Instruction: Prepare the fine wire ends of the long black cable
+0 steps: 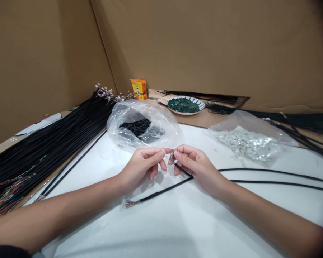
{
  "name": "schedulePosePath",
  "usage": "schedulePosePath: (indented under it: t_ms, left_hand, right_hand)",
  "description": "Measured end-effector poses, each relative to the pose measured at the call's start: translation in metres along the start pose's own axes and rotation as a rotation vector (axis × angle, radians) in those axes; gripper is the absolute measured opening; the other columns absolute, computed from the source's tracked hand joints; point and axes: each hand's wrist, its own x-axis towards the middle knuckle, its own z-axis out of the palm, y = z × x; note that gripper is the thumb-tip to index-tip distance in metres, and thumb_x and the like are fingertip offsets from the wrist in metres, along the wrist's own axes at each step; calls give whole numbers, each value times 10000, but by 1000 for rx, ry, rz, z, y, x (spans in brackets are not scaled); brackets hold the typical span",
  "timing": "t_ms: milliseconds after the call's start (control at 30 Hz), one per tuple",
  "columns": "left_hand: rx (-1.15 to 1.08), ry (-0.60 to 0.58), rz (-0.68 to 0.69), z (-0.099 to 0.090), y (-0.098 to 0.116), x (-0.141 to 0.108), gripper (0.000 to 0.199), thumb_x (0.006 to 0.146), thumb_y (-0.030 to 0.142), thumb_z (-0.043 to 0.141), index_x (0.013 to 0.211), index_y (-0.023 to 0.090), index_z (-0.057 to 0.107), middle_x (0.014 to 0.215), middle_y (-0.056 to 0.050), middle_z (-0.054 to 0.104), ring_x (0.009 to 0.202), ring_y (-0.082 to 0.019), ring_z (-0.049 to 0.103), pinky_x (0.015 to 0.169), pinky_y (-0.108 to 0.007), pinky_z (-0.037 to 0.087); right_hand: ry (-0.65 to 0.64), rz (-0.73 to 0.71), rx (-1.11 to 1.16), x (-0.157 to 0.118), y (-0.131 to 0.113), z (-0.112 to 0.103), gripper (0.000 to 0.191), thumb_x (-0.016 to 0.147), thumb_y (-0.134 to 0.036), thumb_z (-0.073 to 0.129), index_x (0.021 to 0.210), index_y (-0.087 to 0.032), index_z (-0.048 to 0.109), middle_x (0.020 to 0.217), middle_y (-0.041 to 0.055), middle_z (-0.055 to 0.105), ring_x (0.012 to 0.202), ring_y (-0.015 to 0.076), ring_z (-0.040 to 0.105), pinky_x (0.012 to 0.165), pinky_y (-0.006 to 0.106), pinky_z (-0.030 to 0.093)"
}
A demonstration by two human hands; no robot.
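Note:
Near the middle, my left hand (146, 163) pinches thin wires at the end of a black cable (183, 170) between thumb and index finger. My right hand (196, 165) meets it from the right, its fingers closed on the same cable end, where a few loose wires stand up between the two hands. The cable passes under my right palm. Below the hands, a cable end with a white connector (124, 203) and coloured wires lies on the white tabletop (161, 229). Black cable lengths run off to the right.
A large bundle of black cables (56, 132) fills the left. Behind my hands sit an open plastic bag (161, 122) of black pieces and a bag (247, 143) of white parts. Farther back are an orange box (139, 89), a plate (186, 105) of dark green material and cardboard walls (191, 46).

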Motion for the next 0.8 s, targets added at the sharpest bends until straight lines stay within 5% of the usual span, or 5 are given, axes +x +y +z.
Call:
schedulePosePath:
  t_ms: [800]
  left_hand:
    - [-17,27,-25,0,0,2,235,831,352,591,928,156,678,634,22,587,356,-9,406,381,-162,235]
  right_hand:
    - [34,66,51,0,-2,1,224,802,-369,657,780,-157,589,772,-12,635,569,66,596,579,170,436]
